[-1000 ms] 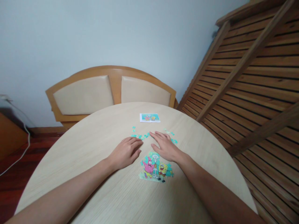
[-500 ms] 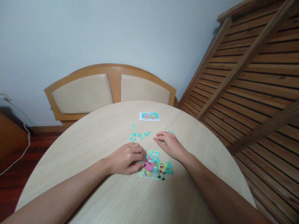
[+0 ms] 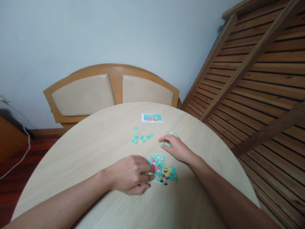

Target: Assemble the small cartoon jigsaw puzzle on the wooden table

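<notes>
Puzzle lies on the table, partly under the left hand; likely light, easily split, best steadied at opposite edges. Right hand curves over teal pieces; I cannot tell whether either grips.

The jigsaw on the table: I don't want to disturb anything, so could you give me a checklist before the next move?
1. Picture card uncovered: ok, lying beyond the loose pieces.
2. Loose pieces on the left clear of both hands: ok.
3. Joined section fully visible: not ok, the left hand covers part of its left side.
4. Joins under that hand tight: cannot tell, hidden.
5. Right hand free of pieces: cannot tell, teal shows by its fingers.
</notes>
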Tool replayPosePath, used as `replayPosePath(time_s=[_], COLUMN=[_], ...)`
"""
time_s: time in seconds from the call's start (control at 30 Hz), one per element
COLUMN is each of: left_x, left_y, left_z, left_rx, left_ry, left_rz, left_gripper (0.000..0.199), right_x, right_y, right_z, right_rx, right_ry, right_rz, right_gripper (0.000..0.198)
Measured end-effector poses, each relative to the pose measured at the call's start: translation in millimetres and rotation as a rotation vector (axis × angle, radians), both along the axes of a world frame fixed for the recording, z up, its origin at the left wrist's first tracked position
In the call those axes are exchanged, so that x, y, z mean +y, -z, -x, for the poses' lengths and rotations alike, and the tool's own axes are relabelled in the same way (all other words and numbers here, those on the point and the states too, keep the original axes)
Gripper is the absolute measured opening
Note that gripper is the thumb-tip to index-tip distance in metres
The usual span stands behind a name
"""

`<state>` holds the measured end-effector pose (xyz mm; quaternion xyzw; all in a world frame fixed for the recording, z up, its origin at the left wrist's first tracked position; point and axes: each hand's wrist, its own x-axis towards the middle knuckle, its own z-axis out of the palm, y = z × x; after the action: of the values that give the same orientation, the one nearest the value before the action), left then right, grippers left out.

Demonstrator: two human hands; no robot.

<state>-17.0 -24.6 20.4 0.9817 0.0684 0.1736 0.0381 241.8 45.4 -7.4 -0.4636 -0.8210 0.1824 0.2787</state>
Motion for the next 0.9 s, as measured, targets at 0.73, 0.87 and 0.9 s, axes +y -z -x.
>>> replayPosePath(time_s=[0.73, 0.87, 0.9], left_x=[-3, -3, -3], left_y=[2.4, 1.1, 0.6], left_z=[-1, -1, -1], left_rx=[0.039, 0.059, 0.063], left_ry=[-0.033, -0.025, -0.025], left_rz=[-0.037, -0.034, -0.032], left_gripper=[0.024, 0.024, 0.024], right_x=[-38, -38, -38], right_y=[-10, -8, -7], right_z=[53, 52, 52], right_rx=[0.369, 0.355, 0.352], right_ry=[-0.147, -0.142, -0.139], right_rz=[0.299, 0.286, 0.281], right_gripper=[0.025, 0.025, 0.024])
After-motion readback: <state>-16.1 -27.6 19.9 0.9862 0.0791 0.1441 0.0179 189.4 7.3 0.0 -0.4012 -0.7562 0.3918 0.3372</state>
